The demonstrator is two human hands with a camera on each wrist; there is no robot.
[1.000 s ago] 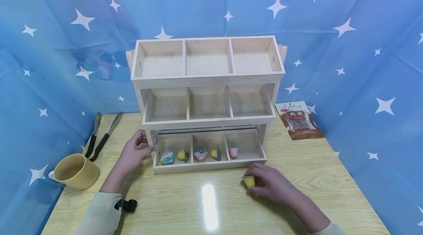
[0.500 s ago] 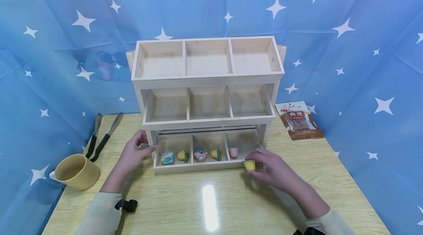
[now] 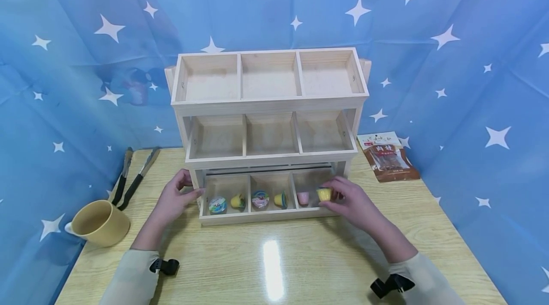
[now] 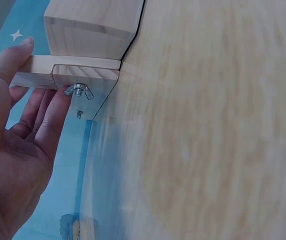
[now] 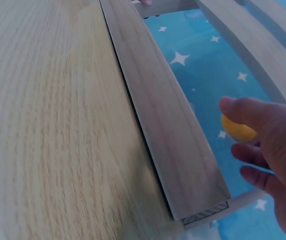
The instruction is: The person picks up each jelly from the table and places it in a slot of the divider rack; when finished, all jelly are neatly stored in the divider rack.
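Observation:
A wooden three-tier shelf (image 3: 269, 104) stands on the table, each tier split into three compartments. My left hand (image 3: 177, 195) grips its lower left upright, thumb on one side and fingers on the other near a wing nut (image 4: 78, 90). My right hand (image 3: 352, 201) pinches a yellow jelly cup (image 3: 324, 194) over the bottom right compartment, beside a pink jelly cup (image 3: 303, 198). The bottom left compartment holds a foil-lidded cup (image 3: 217, 205) and a yellow cup (image 3: 238, 201). In the bottom middle one lie another lidded cup (image 3: 260, 199) and a yellow cup (image 3: 280, 200).
At the left stand a yellow mug (image 3: 100, 223) and black-handled tongs (image 3: 136, 178). A brown snack packet (image 3: 388, 157) lies right of the shelf against the blue star-patterned curtain (image 3: 454, 81). The pale wooden table (image 3: 231, 262) extends in front.
My right hand has lifted the yellow jelly cup from the table and carried it over the shelf's front edge to the bottom right compartment. The left hand keeps its place.

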